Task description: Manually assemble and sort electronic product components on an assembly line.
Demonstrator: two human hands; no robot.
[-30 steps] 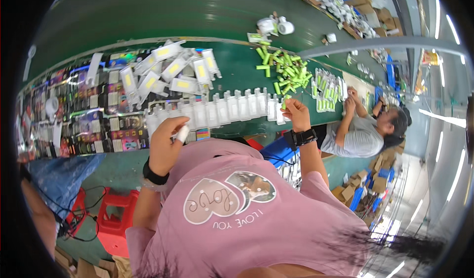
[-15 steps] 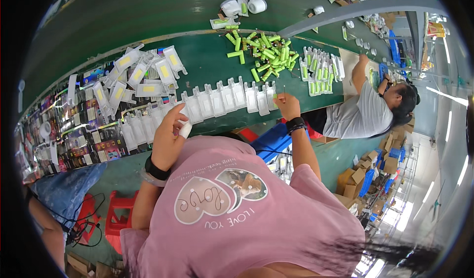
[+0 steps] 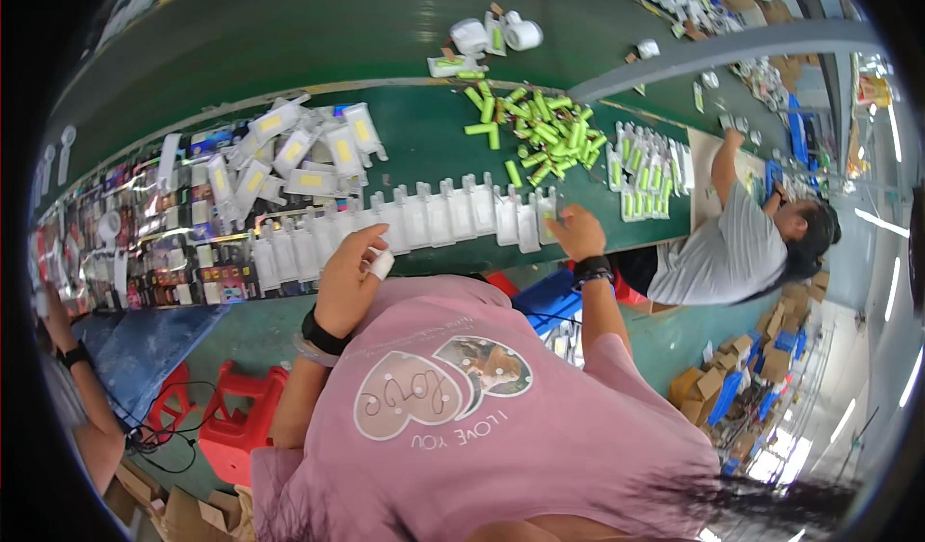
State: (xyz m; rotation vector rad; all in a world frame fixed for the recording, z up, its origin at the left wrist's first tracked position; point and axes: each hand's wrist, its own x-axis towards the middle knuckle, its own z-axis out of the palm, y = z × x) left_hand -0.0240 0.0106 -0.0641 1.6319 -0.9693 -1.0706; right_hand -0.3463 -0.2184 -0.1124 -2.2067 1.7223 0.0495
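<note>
We've cases (image 3: 439, 218) lined along the table (image 3: 434, 137), cells (image 3: 575, 135) heaped behind, probably for short reaches; left hand (image 3: 347, 280) grip apart; right hand (image 3: 581, 234) grip, at the end case (image 3: 546, 212), we can't tell.

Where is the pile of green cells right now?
In the head view, the pile of green cells lies right of centre on the green table, beyond the right hand and left of the filled white casings.

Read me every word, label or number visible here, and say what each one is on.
Pink shirt: large lettering in and near the heart prints, which I won't copy; smaller line blurred.
Dark printed packaging at left: too small to read.
Green cylinders: no legible text.
</note>
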